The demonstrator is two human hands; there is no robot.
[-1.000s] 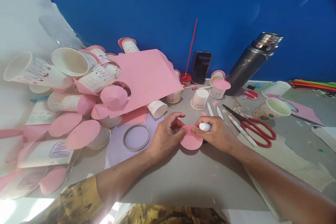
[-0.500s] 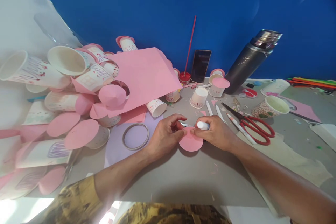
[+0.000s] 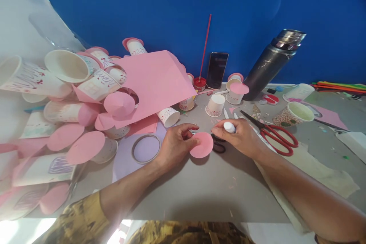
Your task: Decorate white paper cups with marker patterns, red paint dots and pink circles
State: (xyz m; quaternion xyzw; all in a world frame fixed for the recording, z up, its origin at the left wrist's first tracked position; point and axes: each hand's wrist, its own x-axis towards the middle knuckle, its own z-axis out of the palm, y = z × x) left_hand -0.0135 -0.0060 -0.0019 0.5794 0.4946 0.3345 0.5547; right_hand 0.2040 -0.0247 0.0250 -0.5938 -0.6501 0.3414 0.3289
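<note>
Between the thumb and fingers of my left hand [image 3: 178, 143], a round pink paper disc [image 3: 202, 145] is pinched at its left edge. My right hand [image 3: 238, 135] has moved clear of the disc and is closed around a white tube [image 3: 229, 127]; only its rounded end shows, so its exact kind is hidden. Dark-handled scissors [image 3: 219, 148] lie on the table between my hands, partly covered. An upright white paper cup [image 3: 215, 105] with a red pattern stands just beyond them.
Decorated paper cups with pink discs [image 3: 85, 146] are heaped at left, beside a large pink sheet [image 3: 160, 80]. A tape ring [image 3: 145, 136] lies on lilac paper. Red-handled scissors [image 3: 281, 139], a patterned cup [image 3: 293, 114], a leaning black flask [image 3: 271, 66] and a phone [image 3: 217, 70] occupy the right and back.
My right hand has let go of the pink disc and drawn away to the right with the white tube. The disc, held by my left hand, has shifted slightly left and up.
</note>
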